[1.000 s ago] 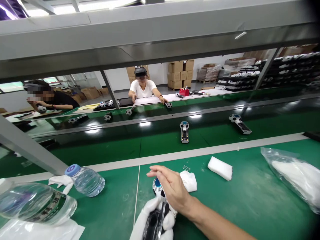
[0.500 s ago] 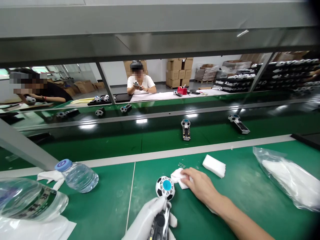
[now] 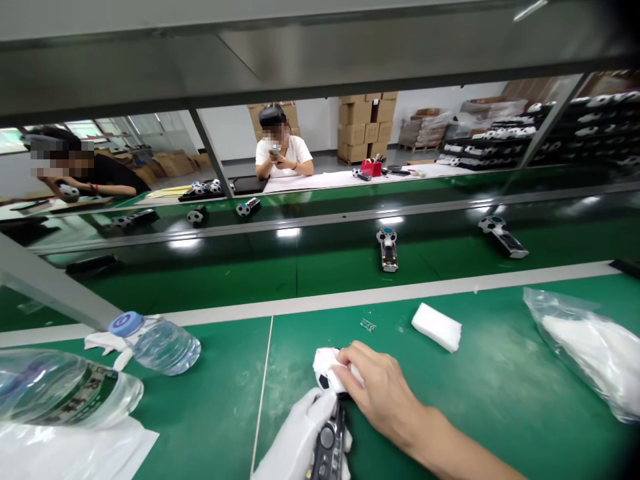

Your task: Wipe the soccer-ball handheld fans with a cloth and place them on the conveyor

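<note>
My left hand [image 3: 300,433], in a white glove, is wrapped round the dark handle of a device [image 3: 328,447] whose round head has a black and white football pattern. With bare fingers, my right hand [image 3: 383,393] pinches a white cloth [image 3: 327,362] and presses it on that head, covering most of its top. Behind my right hand, a white block [image 3: 437,327] lies on the green table [image 3: 220,400].
On the left lie a small water bottle [image 3: 167,347] and a large bottle [image 3: 65,390]. A plastic bag [image 3: 590,353] is at the right. Beyond the table edge, similar devices [image 3: 389,250] lie on a green belt [image 3: 250,280]. Two people work across it.
My right hand has moved left with the cloth, from the table beside the device onto its round head. The blue centre of the head is now covered. The camera view has shifted slightly.
</note>
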Motion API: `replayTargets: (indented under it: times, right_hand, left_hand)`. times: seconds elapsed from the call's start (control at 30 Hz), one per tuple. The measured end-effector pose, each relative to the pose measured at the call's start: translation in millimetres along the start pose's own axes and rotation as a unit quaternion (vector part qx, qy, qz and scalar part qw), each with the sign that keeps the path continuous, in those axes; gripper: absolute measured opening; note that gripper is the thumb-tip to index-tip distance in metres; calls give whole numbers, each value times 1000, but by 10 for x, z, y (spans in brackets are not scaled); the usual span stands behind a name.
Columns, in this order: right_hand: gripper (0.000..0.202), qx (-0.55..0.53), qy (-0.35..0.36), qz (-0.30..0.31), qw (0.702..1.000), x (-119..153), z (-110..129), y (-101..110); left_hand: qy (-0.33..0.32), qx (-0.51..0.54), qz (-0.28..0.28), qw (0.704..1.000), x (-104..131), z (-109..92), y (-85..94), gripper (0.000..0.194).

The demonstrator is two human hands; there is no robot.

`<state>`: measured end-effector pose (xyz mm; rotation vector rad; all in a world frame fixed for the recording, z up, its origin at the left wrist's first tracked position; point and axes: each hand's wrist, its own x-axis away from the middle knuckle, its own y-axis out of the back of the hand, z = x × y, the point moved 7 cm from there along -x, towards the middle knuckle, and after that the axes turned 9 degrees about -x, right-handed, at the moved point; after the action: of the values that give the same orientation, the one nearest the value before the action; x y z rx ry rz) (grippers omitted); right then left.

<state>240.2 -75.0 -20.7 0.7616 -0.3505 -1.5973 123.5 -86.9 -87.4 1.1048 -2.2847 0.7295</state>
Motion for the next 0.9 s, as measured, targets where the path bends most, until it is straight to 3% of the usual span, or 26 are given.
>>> replayTargets:
  times: [0.17, 0.33, 0.47, 0.57, 0.77, 0.9]
  right_hand:
    - [18, 50, 32, -17, 998, -55, -78, -45]
    - [18, 47, 54, -9, 997, 35, -15, -47]
    - [18, 18, 2, 5, 1000, 17, -37, -38]
    - [18, 11, -32, 3, 999, -30, -96, -8]
    - [17, 43, 26, 0, 999, 11, -34, -33]
    - [19, -37, -56, -31, 997, -27, -257, 106]
  left_hand:
    - [3, -4, -16, 1000, 206, -148, -76, 59]
    - [-49, -8, -41, 998, 486, -383, -117, 45]
    - [5, -17, -29, 999, 237, -173, -90, 58]
    - [0, -21, -27, 999, 73, -49, -47, 58]
    - [-6, -38, -52, 998, 76, 33, -4, 43]
    - [-6, -97, -41, 994, 72, -10, -58, 35]
